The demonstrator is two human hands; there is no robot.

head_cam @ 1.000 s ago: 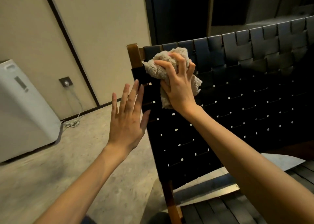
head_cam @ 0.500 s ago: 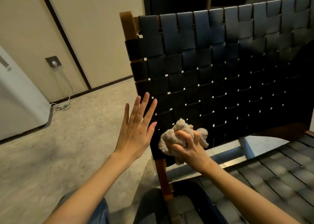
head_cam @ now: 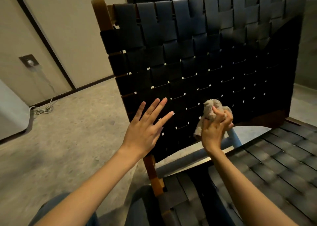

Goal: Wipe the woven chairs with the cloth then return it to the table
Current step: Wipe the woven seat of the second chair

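A chair with a black woven backrest (head_cam: 197, 50) and a brown wooden frame (head_cam: 103, 14) fills the middle of the view. Its woven seat (head_cam: 274, 157) stretches to the lower right. My right hand (head_cam: 214, 133) is closed around a bunched beige cloth (head_cam: 211, 108), pressed against the lower part of the backrest. My left hand (head_cam: 145, 128) is flat with fingers spread, at the lower left edge of the backrest. The table is not in view.
A white appliance (head_cam: 10, 112) stands on the floor at far left, its coiled cable (head_cam: 42, 108) running up to a wall socket (head_cam: 30, 62). Speckled beige floor (head_cam: 68, 131) lies left of the chair. My knees show at the bottom edge.
My right hand dragged the cloth from the top left corner of the backrest down to its lower edge, then slightly right. My left hand shifted down and right along the backrest edge.
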